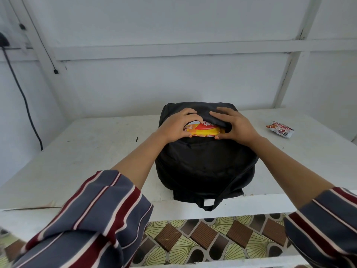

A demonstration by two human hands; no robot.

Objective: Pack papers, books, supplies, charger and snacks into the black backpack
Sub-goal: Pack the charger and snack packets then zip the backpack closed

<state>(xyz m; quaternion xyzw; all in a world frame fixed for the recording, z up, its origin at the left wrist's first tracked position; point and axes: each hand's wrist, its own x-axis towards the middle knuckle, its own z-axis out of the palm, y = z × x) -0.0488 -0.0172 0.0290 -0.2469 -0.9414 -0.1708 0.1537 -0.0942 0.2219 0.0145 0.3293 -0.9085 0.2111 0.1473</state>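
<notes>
A black backpack (202, 165) lies on the white table (87, 151) in the middle of the head view. Its pocket is open at the far end. A yellow and red snack packet (204, 129) sits half inside that opening. My left hand (175, 124) grips the packet's left end, fingers curled round it. My right hand (233, 123) pinches the black flap of the opening just above the packet's right end, with the thumb under the flap.
A small red and white snack pouch (280, 129) lies on the table to the right of the backpack. A black cable (25, 101) hangs down the wall at the left. The table's near edge (251, 206) runs above a patterned floor.
</notes>
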